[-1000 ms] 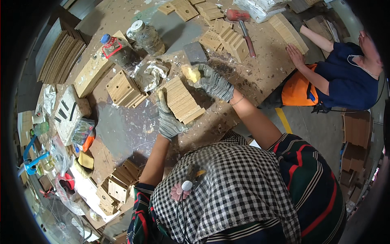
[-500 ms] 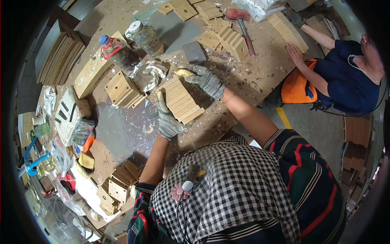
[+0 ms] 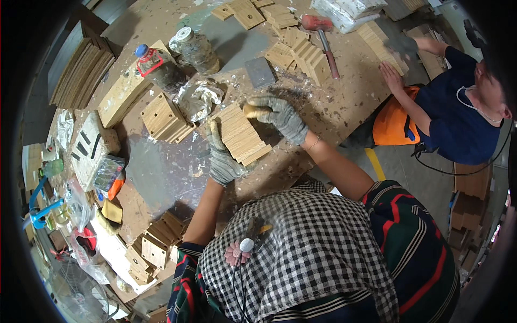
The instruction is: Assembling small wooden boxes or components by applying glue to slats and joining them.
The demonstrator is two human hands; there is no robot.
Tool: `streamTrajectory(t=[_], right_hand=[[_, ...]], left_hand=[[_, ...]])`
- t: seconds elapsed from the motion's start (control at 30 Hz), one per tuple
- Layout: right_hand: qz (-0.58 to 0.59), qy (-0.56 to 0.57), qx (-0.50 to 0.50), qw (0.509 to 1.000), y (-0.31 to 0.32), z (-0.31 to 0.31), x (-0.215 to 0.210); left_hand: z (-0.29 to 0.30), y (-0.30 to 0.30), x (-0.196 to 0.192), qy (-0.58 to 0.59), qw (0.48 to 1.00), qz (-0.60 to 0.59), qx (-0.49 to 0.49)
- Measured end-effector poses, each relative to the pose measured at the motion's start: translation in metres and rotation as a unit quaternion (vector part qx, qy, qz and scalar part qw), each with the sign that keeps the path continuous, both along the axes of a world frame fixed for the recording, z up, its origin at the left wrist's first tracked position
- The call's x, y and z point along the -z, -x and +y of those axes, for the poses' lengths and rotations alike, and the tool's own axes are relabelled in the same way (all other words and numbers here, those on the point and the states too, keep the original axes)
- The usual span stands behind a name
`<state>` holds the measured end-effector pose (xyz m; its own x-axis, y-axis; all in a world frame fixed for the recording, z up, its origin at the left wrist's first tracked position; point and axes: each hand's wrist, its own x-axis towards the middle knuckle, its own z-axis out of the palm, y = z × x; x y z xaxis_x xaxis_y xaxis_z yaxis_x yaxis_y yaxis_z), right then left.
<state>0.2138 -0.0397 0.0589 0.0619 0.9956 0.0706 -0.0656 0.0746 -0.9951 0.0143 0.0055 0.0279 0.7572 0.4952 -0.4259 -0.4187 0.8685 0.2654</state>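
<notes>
Striped grey work gloves with yellowish fingertips cover both my hands. My left hand (image 3: 222, 160) is closed on the left edge of a stack of small wooden boards (image 3: 240, 133), slightly uneven at its near end. Beside the stack's far right corner is my right hand (image 3: 283, 117), its fingers stretched out and its thumb close to the wood. Beyond it a dark grey flat block (image 3: 259, 72) lies on the table. Another stack of drilled wooden plates (image 3: 161, 118) stands left of my left hand, next to a crumpled whitish plastic bag (image 3: 198, 101).
A blue-capped bottle (image 3: 160, 70) and a white-lidded jar (image 3: 197, 51) stand at the far left. A red-headed mallet (image 3: 323, 40) lies beside stepped wooden pieces (image 3: 311, 62). At right a co-worker (image 3: 452, 107) handles boards (image 3: 383, 47). More drilled blocks (image 3: 154, 252) sit near left.
My right hand has drawn back from near the dark block, toward me and to the right. The left hand and its stack hold nearly still. The co-worker's gloved hand has moved over the boards.
</notes>
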Motion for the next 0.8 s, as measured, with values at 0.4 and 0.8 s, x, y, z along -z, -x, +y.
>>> streamTrajectory(t=[0.4, 0.8], right_hand=[[0.044, -0.005, -0.032, 0.999, 0.005, -0.036, 0.013], [-0.032, -0.006, -0.009, 0.999, 0.007, -0.036, 0.012]], left_hand=[[0.0, 0.003, 0.0, 0.008, 1.0, -0.001, 0.004], [-0.013, -0.005, -0.03, -0.084, 0.996, 0.004, -0.02]])
